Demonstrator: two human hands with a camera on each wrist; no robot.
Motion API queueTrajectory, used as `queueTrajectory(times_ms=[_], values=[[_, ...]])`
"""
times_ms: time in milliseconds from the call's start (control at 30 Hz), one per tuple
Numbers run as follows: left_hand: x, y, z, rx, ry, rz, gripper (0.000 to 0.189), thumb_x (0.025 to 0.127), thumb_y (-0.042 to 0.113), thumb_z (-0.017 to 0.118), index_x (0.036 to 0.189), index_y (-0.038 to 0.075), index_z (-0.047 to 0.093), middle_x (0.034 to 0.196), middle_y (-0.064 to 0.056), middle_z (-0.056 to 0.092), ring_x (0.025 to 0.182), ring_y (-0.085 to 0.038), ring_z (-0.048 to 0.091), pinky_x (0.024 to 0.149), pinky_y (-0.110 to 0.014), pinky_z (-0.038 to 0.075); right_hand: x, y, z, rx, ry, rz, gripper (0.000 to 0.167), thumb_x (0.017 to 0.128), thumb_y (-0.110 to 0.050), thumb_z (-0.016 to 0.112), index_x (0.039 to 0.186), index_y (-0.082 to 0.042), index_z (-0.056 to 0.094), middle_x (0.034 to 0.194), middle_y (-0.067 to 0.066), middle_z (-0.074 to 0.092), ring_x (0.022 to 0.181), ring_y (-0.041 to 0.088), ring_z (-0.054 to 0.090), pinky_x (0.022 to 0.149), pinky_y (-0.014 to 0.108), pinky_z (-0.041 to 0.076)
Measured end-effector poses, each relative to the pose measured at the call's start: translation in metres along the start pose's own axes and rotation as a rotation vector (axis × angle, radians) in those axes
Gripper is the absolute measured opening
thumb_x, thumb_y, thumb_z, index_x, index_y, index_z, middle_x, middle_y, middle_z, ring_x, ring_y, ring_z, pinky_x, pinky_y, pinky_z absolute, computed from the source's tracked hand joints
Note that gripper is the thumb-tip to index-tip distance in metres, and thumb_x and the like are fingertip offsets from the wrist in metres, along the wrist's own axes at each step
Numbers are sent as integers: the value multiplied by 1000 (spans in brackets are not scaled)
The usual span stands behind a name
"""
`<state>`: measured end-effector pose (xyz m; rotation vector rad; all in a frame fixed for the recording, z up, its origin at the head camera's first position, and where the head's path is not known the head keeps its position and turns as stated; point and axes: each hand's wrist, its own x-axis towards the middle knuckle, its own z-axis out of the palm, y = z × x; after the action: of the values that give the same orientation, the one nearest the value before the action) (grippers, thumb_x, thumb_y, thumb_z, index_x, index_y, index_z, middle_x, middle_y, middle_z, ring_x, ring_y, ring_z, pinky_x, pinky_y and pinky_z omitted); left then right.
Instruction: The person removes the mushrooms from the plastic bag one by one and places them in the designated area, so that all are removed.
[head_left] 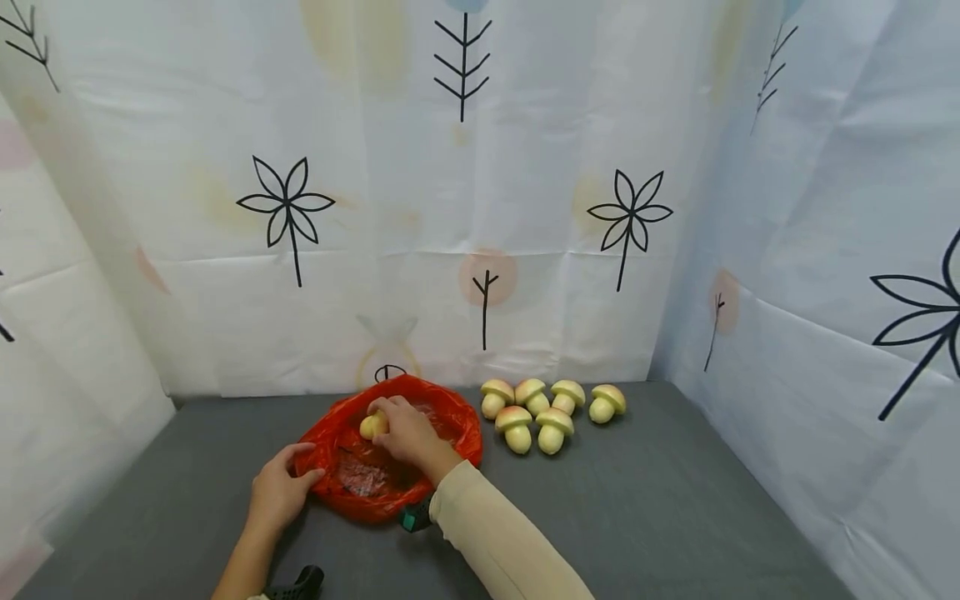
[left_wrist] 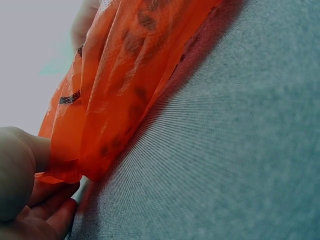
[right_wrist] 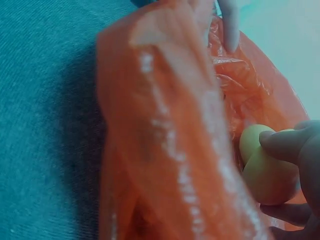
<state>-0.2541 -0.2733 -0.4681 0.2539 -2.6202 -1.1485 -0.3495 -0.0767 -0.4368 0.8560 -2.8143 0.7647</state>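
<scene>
A red plastic bag (head_left: 467,423) lies with its mouth spread wide. My left hand (head_left: 277,493) grips its left rim; in the left wrist view the thumb (left_wrist: 42,152) is over the bag's edge and the other fingers are below it. Inside the mouth, my right hand (head_left: 411,435) holds a pale yellow toy mushroom (head_left: 369,427) between thumb and fingers. The right wrist view shows this mushroom's (right_wrist: 270,177) rounded stem and part of its cap, with a blurred fold of the bag in front. The lower part of the bag's inside is hidden by the right hand.
Several more toy mushrooms (head_left: 555,429) with reddish-yellow caps stand in two loose rows right of the bag. The dark grey tabletop (head_left: 637,508) meets a patterned white cloth (head_left: 420,317) at the back and at both sides.
</scene>
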Motion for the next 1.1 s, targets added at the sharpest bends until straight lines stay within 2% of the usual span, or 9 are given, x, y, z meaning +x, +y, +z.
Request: queueTrajectory(times_ms=[267,700,1100], values=[[2,-2,-1,-4,6,-2,47,88,16,70,129,1,55,129,-33,53,114,-50,48,89,-62,38,-1,-5,5,-69,11,-6,42,87,-26,74,125,-27,56,132,-3,50,91,13,58,88,31,50],[3,-2,0,-2,-3,-16,48,89,17,70,130,1,53,133,-33,49,118,-51,45,92,-63,36,-6,-5,12,-73,64,-6,42,86,-25,76,122,-26,55,130,-4,50,87,13,58,85,29,51],[3,-2,-1,5,-26,-21,48,89,18,69,131,1,52,135,-34,47,119,-53,42,92,-64,35,-10,-2,15,-56,106,-22,41,84,-25,77,120,-28,56,132,-7,50,96,12,58,90,29,48]])
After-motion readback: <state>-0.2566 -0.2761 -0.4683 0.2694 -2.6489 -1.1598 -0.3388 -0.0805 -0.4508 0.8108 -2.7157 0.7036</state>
